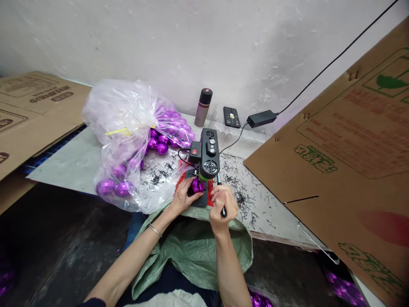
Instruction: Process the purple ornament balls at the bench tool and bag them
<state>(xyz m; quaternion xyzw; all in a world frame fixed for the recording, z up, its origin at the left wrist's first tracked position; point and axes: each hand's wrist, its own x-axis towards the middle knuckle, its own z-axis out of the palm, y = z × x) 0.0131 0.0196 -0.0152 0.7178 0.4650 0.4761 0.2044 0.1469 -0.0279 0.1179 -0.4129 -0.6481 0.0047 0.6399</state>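
Note:
My left hand [183, 197] is closed around a shiny purple ball [197, 186], holding it on the base under the head of a small black bench drill press [210, 149]. To the right, my right hand [223, 207] wraps round the black grip of the press's lever [224, 212]. The spot where the tool meets the ball is hidden by the machine head. A red mat [210, 192] shows beneath the base. Left of the press, a clear plastic bag [121, 111] lies with several purple balls [162, 148] in and beside it.
Black shavings [239, 192] litter the tabletop. Behind the press are a spray can [203, 108], a phone [231, 117] and a power adapter [262, 118] with its cable. Cardboard boxes flank the table at left [35, 111] and right [345, 140]. A green sack [179, 251] hangs over the front edge.

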